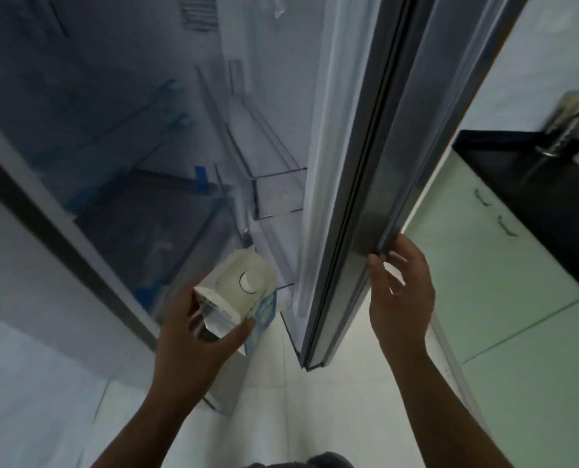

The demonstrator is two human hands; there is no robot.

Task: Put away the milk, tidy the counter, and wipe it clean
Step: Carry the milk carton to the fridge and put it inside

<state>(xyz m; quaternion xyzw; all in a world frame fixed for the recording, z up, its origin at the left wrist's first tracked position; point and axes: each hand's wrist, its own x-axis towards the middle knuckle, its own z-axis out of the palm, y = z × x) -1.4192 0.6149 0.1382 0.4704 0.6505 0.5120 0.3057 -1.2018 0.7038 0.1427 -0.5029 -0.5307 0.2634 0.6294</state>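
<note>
Gripping a milk carton (244,293) in the left hand (197,336), thumb curled over the near side, fingers wrapped round the far side. Held tilted, white round cap facing up, just left of the open fridge door (365,163), close to its lowest door bin (281,238) and not inside it. Clasping the door's lower edge with the right hand (399,295): thumb on the inner face, fingers loosely spread on the outer. Left of the door, glass shelves (112,146) inside the fridge. Right of the door, pale green cabinets (483,282) under a black counter (534,184), a blurred metal holder (571,130) on top. Below the door, light floor tiles (281,400).
</note>
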